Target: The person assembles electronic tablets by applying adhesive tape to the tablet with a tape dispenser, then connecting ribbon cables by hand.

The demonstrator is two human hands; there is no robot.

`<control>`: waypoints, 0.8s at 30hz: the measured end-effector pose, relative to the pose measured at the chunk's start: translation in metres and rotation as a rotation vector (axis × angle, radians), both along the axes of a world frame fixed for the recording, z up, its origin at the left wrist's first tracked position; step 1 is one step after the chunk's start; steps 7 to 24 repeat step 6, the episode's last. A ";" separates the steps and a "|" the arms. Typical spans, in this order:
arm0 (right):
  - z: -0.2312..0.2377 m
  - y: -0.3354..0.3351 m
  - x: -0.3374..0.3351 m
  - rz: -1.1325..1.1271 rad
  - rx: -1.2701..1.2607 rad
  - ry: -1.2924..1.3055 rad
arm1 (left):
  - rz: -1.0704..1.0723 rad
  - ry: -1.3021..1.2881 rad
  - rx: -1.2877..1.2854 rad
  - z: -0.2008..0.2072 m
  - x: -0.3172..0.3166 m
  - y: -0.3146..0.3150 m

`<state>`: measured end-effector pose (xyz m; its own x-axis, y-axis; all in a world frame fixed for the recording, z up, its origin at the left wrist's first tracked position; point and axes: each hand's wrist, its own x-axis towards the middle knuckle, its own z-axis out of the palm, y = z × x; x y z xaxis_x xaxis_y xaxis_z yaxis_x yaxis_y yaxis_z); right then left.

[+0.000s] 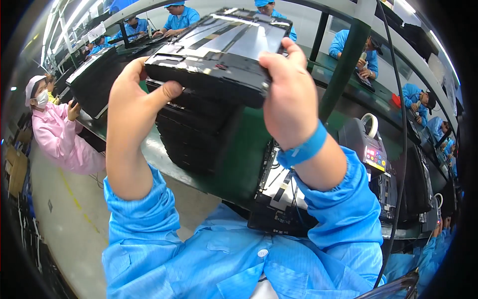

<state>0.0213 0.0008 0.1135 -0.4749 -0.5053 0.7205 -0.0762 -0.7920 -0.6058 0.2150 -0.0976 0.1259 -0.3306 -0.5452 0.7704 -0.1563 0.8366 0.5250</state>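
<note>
Gripping black panel (219, 55) edges | left hand (130, 107), right hand (289, 107) grips closed | raised above stack (191, 134)

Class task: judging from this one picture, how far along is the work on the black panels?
Done: a stack of black panels sits on the green bench. In hand: left hand and right hand grip one raised panel. Left: an opened unit lies below.

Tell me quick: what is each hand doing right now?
Left hand: closed on the near left edge of the flat black panel.
Right hand: closed on the panel's near right corner, fingers wrapped over the edge.
</note>
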 end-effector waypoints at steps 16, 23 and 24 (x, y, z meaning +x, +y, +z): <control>-0.014 -0.043 -0.003 -0.069 0.509 0.129 | -0.137 0.184 0.136 -0.017 0.004 -0.046; -0.014 -0.043 -0.003 -0.069 0.509 0.129 | -0.137 0.184 0.136 -0.017 0.004 -0.046; -0.014 -0.043 -0.003 -0.069 0.509 0.129 | -0.137 0.184 0.136 -0.017 0.004 -0.046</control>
